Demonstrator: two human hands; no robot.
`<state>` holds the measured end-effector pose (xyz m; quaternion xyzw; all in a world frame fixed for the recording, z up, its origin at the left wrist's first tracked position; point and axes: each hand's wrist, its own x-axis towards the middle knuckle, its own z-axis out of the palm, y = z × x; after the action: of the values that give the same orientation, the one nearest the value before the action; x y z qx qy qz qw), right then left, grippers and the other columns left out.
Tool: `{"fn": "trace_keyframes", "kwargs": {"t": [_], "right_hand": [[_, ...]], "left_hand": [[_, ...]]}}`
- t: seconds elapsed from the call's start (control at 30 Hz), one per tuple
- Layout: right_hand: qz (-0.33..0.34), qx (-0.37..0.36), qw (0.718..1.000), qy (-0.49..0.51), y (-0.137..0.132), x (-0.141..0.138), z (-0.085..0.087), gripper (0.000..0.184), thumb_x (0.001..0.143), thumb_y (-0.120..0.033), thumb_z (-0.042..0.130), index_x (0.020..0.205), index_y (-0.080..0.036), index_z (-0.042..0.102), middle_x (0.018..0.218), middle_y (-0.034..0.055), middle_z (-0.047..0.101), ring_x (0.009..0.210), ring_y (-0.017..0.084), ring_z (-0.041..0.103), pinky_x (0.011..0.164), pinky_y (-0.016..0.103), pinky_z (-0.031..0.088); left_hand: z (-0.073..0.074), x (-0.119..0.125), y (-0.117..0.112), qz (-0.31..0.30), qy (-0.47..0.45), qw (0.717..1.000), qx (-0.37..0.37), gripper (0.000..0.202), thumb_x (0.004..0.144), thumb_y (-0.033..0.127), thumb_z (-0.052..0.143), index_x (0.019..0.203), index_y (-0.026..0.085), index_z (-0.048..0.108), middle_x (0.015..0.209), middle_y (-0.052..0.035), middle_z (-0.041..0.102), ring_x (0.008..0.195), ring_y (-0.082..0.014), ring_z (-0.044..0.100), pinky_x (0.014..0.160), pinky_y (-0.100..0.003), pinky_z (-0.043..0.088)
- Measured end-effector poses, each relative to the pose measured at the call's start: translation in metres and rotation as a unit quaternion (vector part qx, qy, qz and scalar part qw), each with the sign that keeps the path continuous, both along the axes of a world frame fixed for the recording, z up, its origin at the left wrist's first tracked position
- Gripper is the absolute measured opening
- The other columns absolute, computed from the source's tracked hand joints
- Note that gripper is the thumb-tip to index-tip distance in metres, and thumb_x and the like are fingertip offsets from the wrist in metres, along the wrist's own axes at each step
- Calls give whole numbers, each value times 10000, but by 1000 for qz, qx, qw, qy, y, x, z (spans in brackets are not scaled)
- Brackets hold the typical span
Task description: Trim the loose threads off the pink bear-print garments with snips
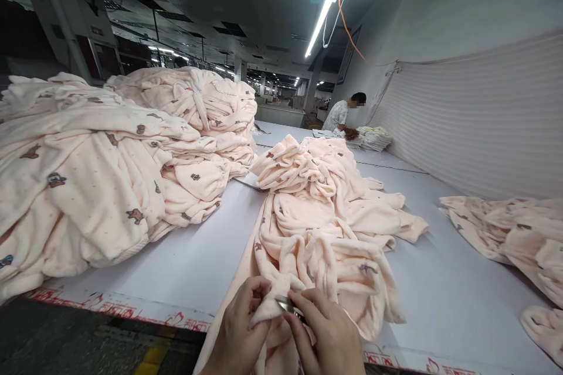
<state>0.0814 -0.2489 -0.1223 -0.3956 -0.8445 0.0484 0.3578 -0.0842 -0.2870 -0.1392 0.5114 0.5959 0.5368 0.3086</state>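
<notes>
A pale pink fleecy garment (303, 258) with small brown animal prints lies bunched before me, its near part trailing over the table's front edge. My left hand (246, 316) pinches a fold of this cloth between thumb and fingers. Close beside it, my right hand (323, 328) is closed round small metal thread snips (288, 304), whose pointed blades touch or nearly touch the held fold. Whether the blades are apart I cannot tell. The palm side of the right hand and the snips' handle are mostly hidden.
Large heaps of the same pink garments (109, 176) fill the table's left side. More pink cloth (514, 240) lies at the right. Farther back, a person (338, 114) leans over folded stacks (373, 137). A striped fabric sheet (484, 117) hangs along the right wall.
</notes>
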Motion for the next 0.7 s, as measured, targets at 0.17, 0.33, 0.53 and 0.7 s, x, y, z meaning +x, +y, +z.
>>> {"fn": "trace_keyframes", "kwargs": {"t": [0.17,0.33,0.53,0.7], "right_hand": [[-17,-61,995,71,4,0,-12,322,892,-421,495,1157,-256,573,912,52,635,780,196,656,627,259,523],[-20,-15,1000,-9,4,0,-7,289,907,-356,449,1137,-274,604,863,47,648,699,201,642,597,284,484],[-35,-61,997,-13,5,4,3,256,926,-346,434,1076,-277,630,886,39,660,718,204,652,612,287,485],[-36,-77,996,28,7,3,-2,259,922,-339,447,1099,-270,623,885,44,652,747,206,648,640,290,495]], "left_hand": [[-6,0,7,2,-127,992,20,292,716,225,636,994,220,549,904,-13,628,863,-188,634,738,-263,538],[-6,0,8,-25,-158,987,19,254,726,240,649,963,212,563,910,-20,630,843,-191,637,726,-266,540],[-9,2,8,-20,-150,988,23,234,724,223,632,956,212,598,928,-28,647,899,-205,619,747,-256,518],[-2,1,13,-48,-143,989,2,205,757,305,627,932,198,635,909,-32,641,882,-204,592,754,-252,482]]}}
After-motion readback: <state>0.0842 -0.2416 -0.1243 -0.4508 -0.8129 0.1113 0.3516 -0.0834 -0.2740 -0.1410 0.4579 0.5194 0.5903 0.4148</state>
